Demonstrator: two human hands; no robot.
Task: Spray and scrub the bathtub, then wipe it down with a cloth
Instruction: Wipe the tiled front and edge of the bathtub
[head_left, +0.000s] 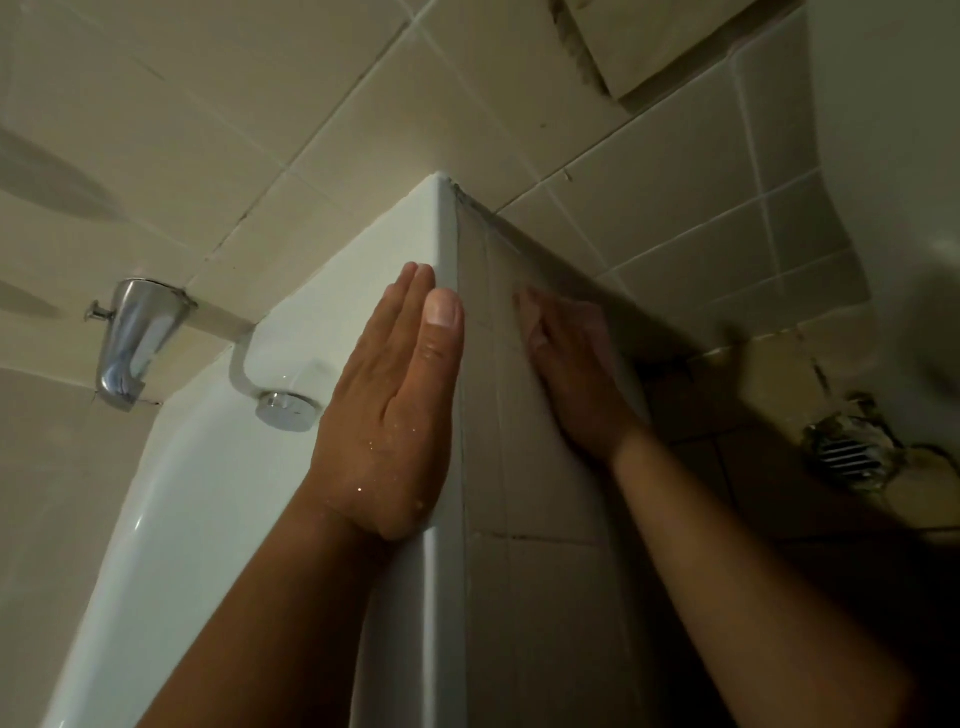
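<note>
Beige tiled wall (208, 130) backs a chrome spout (132, 340) and the white bathtub (208, 493). Left hand (395, 415), wet, lies flat on its rim, fingers straight, holding nothing. Right hand (571, 374), blurred, apparently presses flat against the tiled apron (545, 597); floor drain (844, 460) beyond.

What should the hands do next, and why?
Probably lift the right hand off the tiled tub front to fetch a tool: both it and the left hand, flat on the bathtub rim, hold nothing, and no spray or cloth is in view.
</note>
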